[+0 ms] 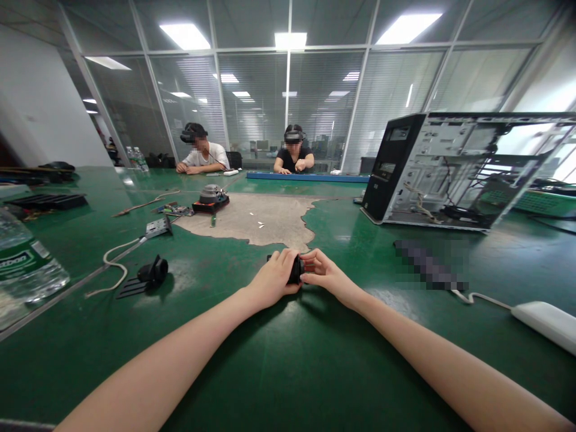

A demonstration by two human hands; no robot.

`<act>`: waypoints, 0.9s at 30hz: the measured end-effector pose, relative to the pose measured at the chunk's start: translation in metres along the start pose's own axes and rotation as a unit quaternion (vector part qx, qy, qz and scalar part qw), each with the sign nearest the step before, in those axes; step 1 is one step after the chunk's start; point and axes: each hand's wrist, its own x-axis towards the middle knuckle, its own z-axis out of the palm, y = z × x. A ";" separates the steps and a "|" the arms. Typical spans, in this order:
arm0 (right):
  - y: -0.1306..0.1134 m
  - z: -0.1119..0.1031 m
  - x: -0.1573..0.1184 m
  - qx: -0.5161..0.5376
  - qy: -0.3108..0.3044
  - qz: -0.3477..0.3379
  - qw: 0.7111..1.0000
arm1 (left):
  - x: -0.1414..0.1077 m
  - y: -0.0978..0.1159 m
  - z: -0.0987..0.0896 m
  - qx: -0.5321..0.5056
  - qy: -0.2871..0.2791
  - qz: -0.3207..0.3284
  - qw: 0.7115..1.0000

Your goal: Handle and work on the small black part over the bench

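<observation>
Between my two hands, low over the green table (270,360), is a small black part (295,271) whose kind I cannot make out. My left hand (274,277) wraps round it from the left, fingers over its top, hiding most of it. From the right, my right hand (324,276) touches its side with thumb and bent fingers; a reddish patch shows between these fingers. Off to the left of my hands lies another black plastic part (153,273), with a round end and a slatted flat piece.
An opened computer case (405,174) stands at right, near a white power strip (544,321) with a cord. Left are a water bottle (27,258), a metal bracket (158,227) and a heatsink-like part (212,197). Two people (294,153) sit across the table.
</observation>
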 end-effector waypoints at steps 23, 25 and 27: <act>0.002 0.000 -0.001 -0.007 0.020 -0.015 1.000 | 0.001 -0.001 0.002 -0.003 0.002 -0.002 1.000; 0.004 0.000 0.000 -0.013 0.024 -0.017 0.999 | 0.001 -0.001 0.003 -0.009 0.003 -0.004 1.000; 0.006 0.000 0.000 -0.015 0.029 -0.015 0.999 | 0.001 -0.002 0.002 -0.012 0.003 -0.004 1.000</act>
